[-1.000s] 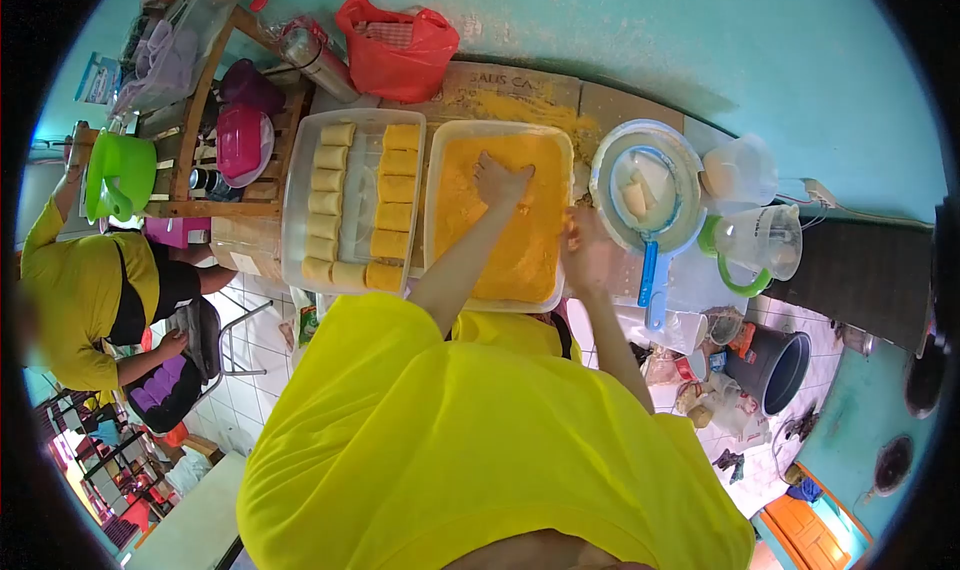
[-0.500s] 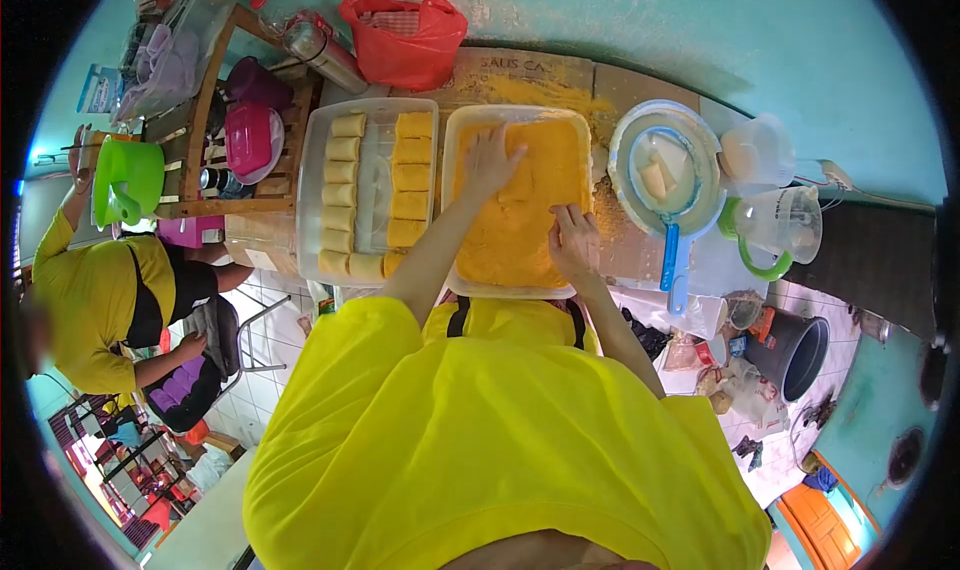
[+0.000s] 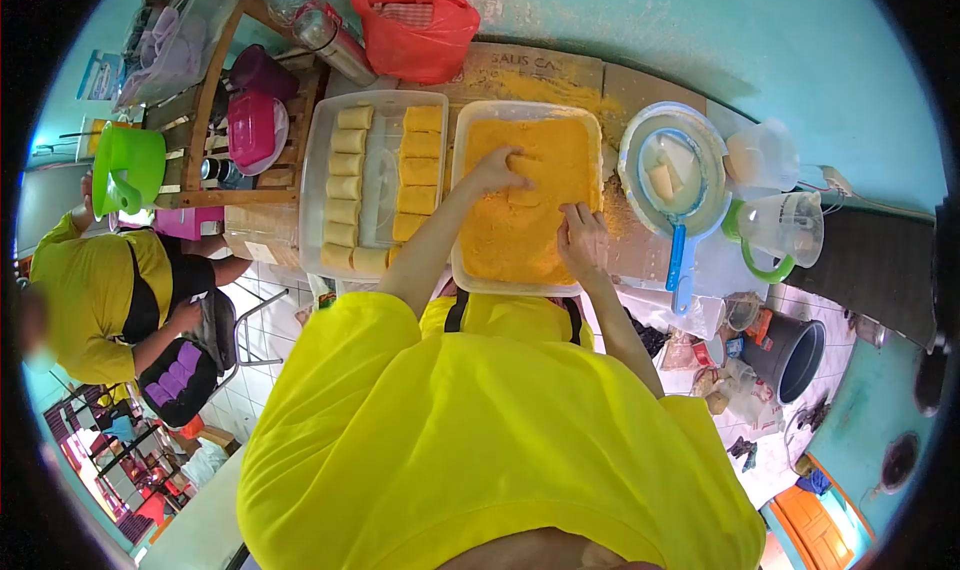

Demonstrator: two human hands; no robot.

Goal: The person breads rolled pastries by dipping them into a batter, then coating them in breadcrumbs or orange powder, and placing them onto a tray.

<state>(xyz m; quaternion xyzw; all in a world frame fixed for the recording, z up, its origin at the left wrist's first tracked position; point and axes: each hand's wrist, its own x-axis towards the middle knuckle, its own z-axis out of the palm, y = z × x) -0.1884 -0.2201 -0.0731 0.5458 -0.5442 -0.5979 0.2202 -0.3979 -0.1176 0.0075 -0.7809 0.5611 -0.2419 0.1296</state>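
A white rectangular tub (image 3: 459,260) holds a bed of orange crumbs (image 3: 510,250). My left hand (image 3: 494,171) is over the crumbs, thumb and fingers apart around a crumb-coated piece (image 3: 523,167) that barely stands out from the bed. At the tub's right side, my right hand (image 3: 583,240) touches the crumbs, its fingers bent close together; whether anything is between them is hidden. Left of the tub, a clear tray (image 3: 376,202) carries pale rolls (image 3: 343,188) in one column and orange-coated rolls (image 3: 416,171) in another. A bowl (image 3: 679,205) of pale batter with pieces in it stands to the right.
A blue-handled tool (image 3: 677,260) rests across the bowl's rim. Clear jugs (image 3: 785,222) stand farther right. Behind the tray are a red bag (image 3: 422,35) and a metal flask (image 3: 335,45). A wooden rack (image 3: 195,140) is at left, near another person (image 3: 95,300) in yellow.
My left hand has drawn its thumb and fingers in a little around a piece in the crumbs. My right hand stays near the tub's right side. The view has shifted slightly.
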